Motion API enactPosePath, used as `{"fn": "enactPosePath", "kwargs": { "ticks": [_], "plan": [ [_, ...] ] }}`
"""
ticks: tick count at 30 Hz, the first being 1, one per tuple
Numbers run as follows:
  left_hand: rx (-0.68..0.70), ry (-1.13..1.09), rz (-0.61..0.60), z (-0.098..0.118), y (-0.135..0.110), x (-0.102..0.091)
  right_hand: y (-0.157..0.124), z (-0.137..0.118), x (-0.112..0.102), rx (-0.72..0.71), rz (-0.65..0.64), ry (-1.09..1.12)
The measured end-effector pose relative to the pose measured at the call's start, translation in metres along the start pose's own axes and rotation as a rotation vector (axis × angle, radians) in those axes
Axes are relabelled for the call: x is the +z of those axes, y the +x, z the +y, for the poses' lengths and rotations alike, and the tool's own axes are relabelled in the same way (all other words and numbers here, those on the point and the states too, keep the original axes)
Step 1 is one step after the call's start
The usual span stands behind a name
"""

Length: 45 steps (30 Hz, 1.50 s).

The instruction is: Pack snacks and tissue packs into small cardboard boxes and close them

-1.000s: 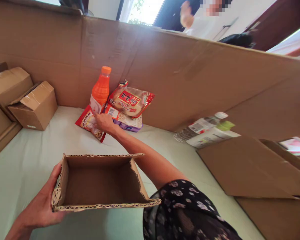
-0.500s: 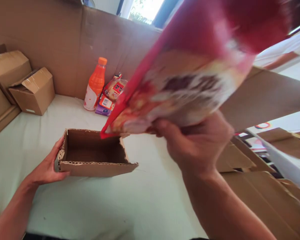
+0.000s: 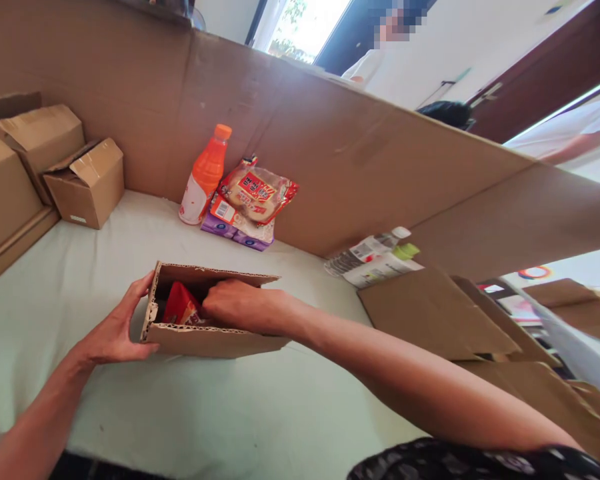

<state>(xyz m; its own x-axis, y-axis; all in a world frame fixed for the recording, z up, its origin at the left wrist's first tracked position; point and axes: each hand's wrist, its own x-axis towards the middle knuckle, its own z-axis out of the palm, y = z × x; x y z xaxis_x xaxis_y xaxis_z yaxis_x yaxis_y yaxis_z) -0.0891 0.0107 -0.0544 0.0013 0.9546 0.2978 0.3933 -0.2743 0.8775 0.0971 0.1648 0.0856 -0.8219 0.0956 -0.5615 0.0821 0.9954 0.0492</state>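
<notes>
In the head view, your left hand point(image 3: 115, 330) clasps the left end of the open cardboard box point(image 3: 205, 340) near the tabletop's point(image 3: 230, 413) front edge. Your right hand point(image 3: 240, 307) reaches inside, fingers curled against the red snack packet point(image 3: 180, 308); I cannot tell whether they grip it.

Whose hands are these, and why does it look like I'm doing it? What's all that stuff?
There is no machine here, just a person wearing a camera on their head, so you see what they see: their own arms. Their left hand holds one end of a small open cardboard box. Their right hand reaches inside it, against a red snack packet; whether it grips the packet is hidden. The box sits on a pale green table. Further back are an orange bottle, more snack packets and closed boxes. A clear bottle lies on its side. Behind the cardboard wall is another person.
</notes>
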Motion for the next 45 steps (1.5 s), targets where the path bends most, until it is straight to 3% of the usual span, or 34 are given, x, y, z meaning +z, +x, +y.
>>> {"fn": "enactPosePath", "kwargs": {
  "ticks": [3,6,8,11,13,15,19,27,33,35,39,42,45],
  "plan": [
    [-0.007,0.004,-0.009,-0.001,0.000,0.000,0.009,-0.002,0.001,-0.024,-0.039,0.064],
    [-0.013,-0.005,-0.010,-0.004,0.000,-0.002,-0.008,0.007,-0.002,-0.017,0.003,0.193],
    [0.003,0.035,-0.006,-0.003,-0.001,-0.004,-0.033,0.013,0.000,0.030,0.149,0.241],
    [0.079,0.134,0.068,0.007,-0.004,-0.005,-0.072,0.020,0.011,0.118,0.513,0.279],
    [0.133,0.157,0.206,0.021,-0.009,0.000,-0.088,0.023,0.023,0.155,0.713,0.289],
    [0.166,0.151,0.351,0.035,-0.014,0.007,-0.093,0.027,0.033,0.166,0.799,0.266],
    [0.204,0.301,0.469,0.053,-0.018,0.021,-0.082,0.033,0.043,0.143,0.767,0.276],
    [0.312,0.529,0.469,0.064,-0.006,0.020,-0.063,0.038,0.048,0.294,0.818,0.438],
    [0.384,0.577,0.413,0.062,0.005,0.031,-0.051,0.043,0.032,0.455,0.796,0.535],
    [0.285,0.534,0.402,0.059,0.003,0.033,-0.056,0.046,0.028,0.417,0.771,0.573],
    [-0.021,0.393,0.482,0.052,-0.002,0.034,-0.084,0.044,0.040,0.156,0.723,0.654],
    [0.049,0.501,0.547,0.047,0.000,0.033,-0.099,0.027,0.062,0.095,0.703,0.593],
    [0.115,0.595,0.520,0.043,0.007,0.027,-0.096,0.005,0.081,0.163,0.627,0.435]
  ]
}}
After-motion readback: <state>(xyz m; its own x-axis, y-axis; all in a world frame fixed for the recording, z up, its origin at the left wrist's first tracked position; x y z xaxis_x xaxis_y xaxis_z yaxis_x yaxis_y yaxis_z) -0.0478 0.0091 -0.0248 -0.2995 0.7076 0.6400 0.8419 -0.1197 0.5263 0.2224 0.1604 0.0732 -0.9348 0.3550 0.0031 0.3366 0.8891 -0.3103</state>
